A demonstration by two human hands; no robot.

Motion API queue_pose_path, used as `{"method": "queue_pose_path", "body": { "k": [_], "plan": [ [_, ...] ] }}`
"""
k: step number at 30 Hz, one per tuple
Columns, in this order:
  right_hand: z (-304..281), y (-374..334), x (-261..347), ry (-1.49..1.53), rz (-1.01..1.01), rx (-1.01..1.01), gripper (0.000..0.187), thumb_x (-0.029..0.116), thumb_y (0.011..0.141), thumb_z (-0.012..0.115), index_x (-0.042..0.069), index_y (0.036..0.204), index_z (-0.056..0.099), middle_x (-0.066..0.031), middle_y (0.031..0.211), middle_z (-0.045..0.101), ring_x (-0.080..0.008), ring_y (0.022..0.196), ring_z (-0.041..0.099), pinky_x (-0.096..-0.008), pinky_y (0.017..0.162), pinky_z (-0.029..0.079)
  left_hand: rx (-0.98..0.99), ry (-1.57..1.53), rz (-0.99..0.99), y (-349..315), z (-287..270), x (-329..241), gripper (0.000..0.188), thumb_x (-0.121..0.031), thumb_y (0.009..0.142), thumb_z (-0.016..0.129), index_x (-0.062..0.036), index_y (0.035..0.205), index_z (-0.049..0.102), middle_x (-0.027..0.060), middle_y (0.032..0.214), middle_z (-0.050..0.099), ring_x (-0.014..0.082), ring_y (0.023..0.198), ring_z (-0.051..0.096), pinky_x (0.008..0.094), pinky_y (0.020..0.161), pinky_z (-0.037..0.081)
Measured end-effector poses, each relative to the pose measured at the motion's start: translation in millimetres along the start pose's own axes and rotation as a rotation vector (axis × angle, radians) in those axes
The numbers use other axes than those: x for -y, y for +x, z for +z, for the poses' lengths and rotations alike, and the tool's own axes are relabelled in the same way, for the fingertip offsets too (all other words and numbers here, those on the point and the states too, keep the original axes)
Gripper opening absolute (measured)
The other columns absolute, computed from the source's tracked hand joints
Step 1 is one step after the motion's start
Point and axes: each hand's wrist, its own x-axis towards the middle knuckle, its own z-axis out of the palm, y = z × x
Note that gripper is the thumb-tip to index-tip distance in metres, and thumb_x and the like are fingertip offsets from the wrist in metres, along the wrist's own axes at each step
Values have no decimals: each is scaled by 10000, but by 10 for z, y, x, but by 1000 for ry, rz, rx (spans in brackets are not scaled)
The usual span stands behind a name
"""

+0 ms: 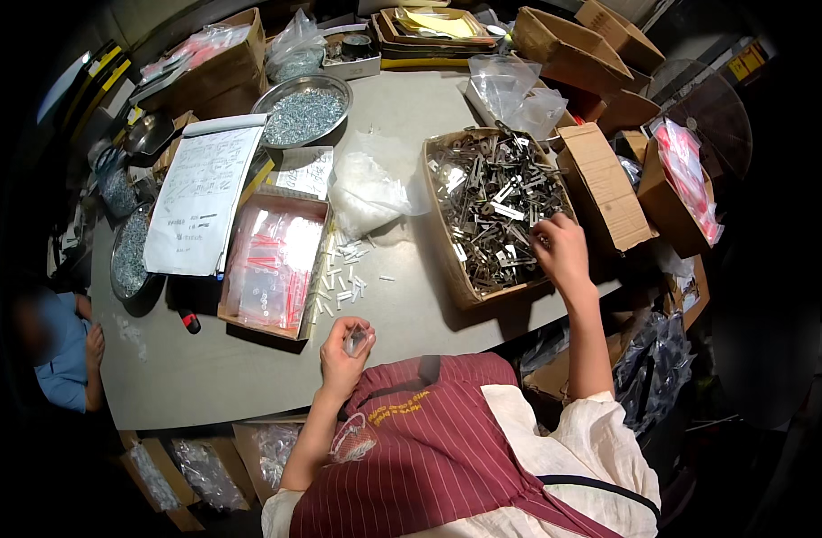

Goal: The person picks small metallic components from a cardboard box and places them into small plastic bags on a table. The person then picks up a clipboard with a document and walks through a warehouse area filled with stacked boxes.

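Metal strips [493, 212], heaped loose in a cardboard box [493, 299] right of centre, apparently left topless for easy reach. Dipped into from above with the right hand [560, 251], curled at the heap's right edge; could not tell whether gripping a piece. Clasped a clear plastic bag [359, 340] in the left hand [341, 359], well apart, at lower centre, likely for steadiness. Left open room across bare tabletop [406, 305] between box and scattered white tubes [343, 295], with raised cardboard sides to clear.
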Motion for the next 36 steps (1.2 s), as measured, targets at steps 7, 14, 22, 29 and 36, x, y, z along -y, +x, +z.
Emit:
{"method": "queue_pose_path", "body": {
  "k": [7, 14, 22, 29, 36],
  "plan": [
    [329, 130, -88, -276, -221, 62, 70, 111, 794, 735, 57, 793, 692, -96, 849, 596, -300, 902, 605, -422, 826, 436, -4, -1, 50, 20, 18, -88, 178, -14, 905, 747, -10, 1034, 623, 62, 924, 699, 130, 873, 669, 286, 803, 530],
    [21, 87, 8, 60, -125, -62, 120, 150, 771, 733, 43, 774, 679, -100, 817, 590, -321, 860, 590, -431, 819, 439, -79, 30, 24, -40, -12, -50, 187, -18, 909, 749, -17, 1049, 624, 69, 921, 693, 138, 876, 664, 295, 808, 530],
    [-126, -123, 677, 1210, 311, 462, 68, 70, 835, 727, 14, 852, 693, -2, 844, 645, -80, 753, 587, -260, 668, 478, 32, -42, 130, 148, 154, -523, 271, -48, 892, 777, -30, 1126, 639, 85, 1000, 715, 176, 933, 692, 322, 848, 546],
    [198, -351, 1224, 1373, 276, 711, 86, 90, 862, 719, 21, 913, 715, -5, 859, 651, -87, 800, 609, -256, 688, 481, 168, 46, 317, 258, 97, -938, 243, -64, 926, 733, 4, 1158, 707, 101, 1005, 744, 147, 902, 704, 285, 787, 552],
    [91, -431, 1521, 923, 26, 426, 132, 110, 920, 712, 15, 1004, 745, -123, 874, 694, -218, 741, 661, -324, 657, 511, 186, -439, -219, 197, 12, -767, 230, -92, 963, 706, 37, 1153, 712, 94, 939, 739, 129, 819, 706, 241, 661, 537]
  ]
}}
